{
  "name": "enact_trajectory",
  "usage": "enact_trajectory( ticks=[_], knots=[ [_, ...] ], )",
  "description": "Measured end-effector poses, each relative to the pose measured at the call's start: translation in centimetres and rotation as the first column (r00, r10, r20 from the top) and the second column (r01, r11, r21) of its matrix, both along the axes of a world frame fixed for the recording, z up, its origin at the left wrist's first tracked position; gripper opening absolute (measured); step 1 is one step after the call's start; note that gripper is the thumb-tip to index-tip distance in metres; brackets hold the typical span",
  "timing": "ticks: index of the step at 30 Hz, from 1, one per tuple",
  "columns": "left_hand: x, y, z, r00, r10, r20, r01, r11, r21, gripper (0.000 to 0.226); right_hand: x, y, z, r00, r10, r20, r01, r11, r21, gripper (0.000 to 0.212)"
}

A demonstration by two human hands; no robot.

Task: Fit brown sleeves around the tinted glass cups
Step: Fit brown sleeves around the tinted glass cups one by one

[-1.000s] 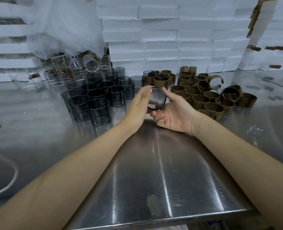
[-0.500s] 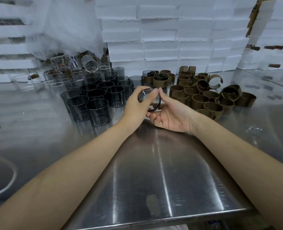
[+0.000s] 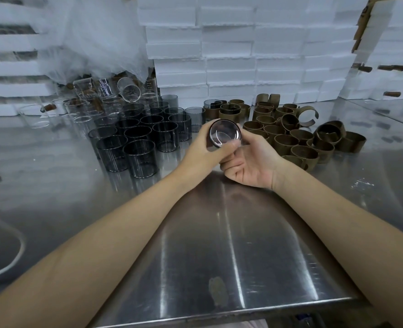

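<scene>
We hold one tinted cup [image 3: 224,134], base toward us — L hand [image 3: 201,156] wrapped round it, R hand [image 3: 251,163] pinching its side.

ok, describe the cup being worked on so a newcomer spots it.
On the table, look between the dark cups at left and the sleeves at right. The cup there is the only one off the table, held in left hand and right hand, round end toward the camera.
</scene>
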State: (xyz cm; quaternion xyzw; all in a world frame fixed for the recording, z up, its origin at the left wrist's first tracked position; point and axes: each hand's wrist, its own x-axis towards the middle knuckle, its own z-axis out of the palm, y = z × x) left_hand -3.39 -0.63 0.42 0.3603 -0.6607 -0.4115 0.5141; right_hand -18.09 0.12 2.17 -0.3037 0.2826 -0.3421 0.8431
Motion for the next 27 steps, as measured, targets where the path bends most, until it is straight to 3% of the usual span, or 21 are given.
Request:
enact_trajectory(
  ticks=[2, 6, 12, 16, 20, 24, 27],
  knots=[
    [0.0, -0.1, -0.1, 0.999, 0.028, 0.031, -0.027, 1.0, -0.015, 0.052, 0.1, 0.1, 0.0, 1.0, -0.014, -0.002, 0.014, 1.0, 0.005, 0.056],
    [0.0, -0.1, 0.0, 1.0, 0.019, 0.014, -0.02, 0.999, 0.031, 0.055, 0.2, 0.2, 0.1, 1.0, -0.012, -0.021, 0.012, 1.0, 0.004, 0.054],
    [0.3, 0.0, 0.1, 1.0, 0.001, -0.012, -0.002, 1.0, -0.03, 0.026, 0.1, 0.1, 0.1, 0.999, 0.019, -0.044, -0.02, 0.999, -0.032, 0.052],
    [0.3, 0.2, 0.2, 0.999, 0.02, -0.038, -0.022, 0.998, -0.052, 0.025, 0.2, -0.1, -0.1, 0.998, 0.02, -0.052, -0.024, 0.997, -0.068, 0.057],
    [0.4, 0.1, 0.2, 0.996, 0.067, -0.063, -0.07, 0.997, -0.038, 0.043, 0.8, 0.0, -0.4, 0.996, 0.006, -0.092, -0.029, 0.969, -0.246, 0.062],
    [0.5, 0.0, 0.3, 0.976, 0.197, 0.094, -0.168, 0.953, -0.251, 0.044, 1.4, -0.1, -0.9, 0.954, -0.218, -0.204, 0.1, 0.878, -0.468, 0.03],
    [0.2, 0.7, 0.7, 0.923, 0.316, 0.222, -0.14, 0.809, -0.57, 0.042, 1.5, -0.4, -0.9, 0.776, -0.542, -0.322, 0.2, 0.697, -0.689, 0.014]
  ],
)
